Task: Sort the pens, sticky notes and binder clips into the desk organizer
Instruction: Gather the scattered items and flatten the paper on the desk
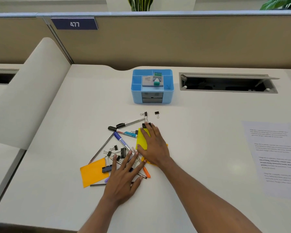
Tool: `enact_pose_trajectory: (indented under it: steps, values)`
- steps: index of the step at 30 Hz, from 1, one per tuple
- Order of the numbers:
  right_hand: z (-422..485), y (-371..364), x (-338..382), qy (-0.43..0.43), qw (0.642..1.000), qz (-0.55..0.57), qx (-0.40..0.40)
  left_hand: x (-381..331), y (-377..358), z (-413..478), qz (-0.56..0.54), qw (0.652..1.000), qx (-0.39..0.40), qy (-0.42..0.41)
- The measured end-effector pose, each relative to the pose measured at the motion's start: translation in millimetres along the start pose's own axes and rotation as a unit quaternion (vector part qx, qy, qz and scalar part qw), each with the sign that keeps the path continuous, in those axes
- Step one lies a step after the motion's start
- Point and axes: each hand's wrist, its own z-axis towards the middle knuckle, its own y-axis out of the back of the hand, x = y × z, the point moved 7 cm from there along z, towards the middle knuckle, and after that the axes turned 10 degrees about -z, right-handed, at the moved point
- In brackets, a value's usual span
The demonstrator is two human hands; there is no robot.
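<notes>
A blue desk organizer stands at the back of the white desk, with a grey box and a green item in its top compartments. In front of it lies a heap of markers, pens, black binder clips and sticky notes. My right hand lies flat, fingers apart, on a yellow sticky pad, its fingertips touching a black binder clip. My left hand rests spread over several pens beside an orange sticky pad. Two small clips lie apart near the organizer.
An open cable hatch is set into the desk at the back right. A printed paper sheet lies at the right edge. A beige partition with a "477" sign runs behind the desk; a curved divider rises at left.
</notes>
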Motion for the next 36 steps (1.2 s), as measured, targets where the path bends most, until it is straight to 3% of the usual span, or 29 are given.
enact_pose_trajectory:
  steps: [14, 19, 22, 26, 32, 36]
  values:
    - [31.1, -14.7, 50.7, 0.037, 0.999, -0.009, 0.032, 54.1, 14.3, -10.6, 0.017, 0.999, -0.009, 0.031]
    - [32.7, 0.1, 33.2, 0.015, 1.000, 0.003, -0.013, 51.9, 20.3, -7.2, 0.017, 0.999, -0.020, 0.029]
    - [42.4, 17.0, -0.6, -0.053, 0.998, 0.004, -0.036, 46.2, 22.9, -4.5, 0.009, 0.999, -0.024, 0.022]
    - [61.2, 23.1, -32.8, -0.115, 0.993, 0.022, 0.016, 40.8, 23.2, -5.9, 0.001, 0.999, -0.026, 0.023]
    - [75.3, 13.6, -0.2, -0.039, 0.995, 0.039, 0.078, 37.2, 25.0, -14.3, -0.005, 0.999, -0.028, 0.030]
    - [71.4, 9.8, 13.7, -0.055, 0.993, 0.078, 0.066, 36.7, 27.8, -19.8, -0.014, 0.999, -0.029, 0.039]
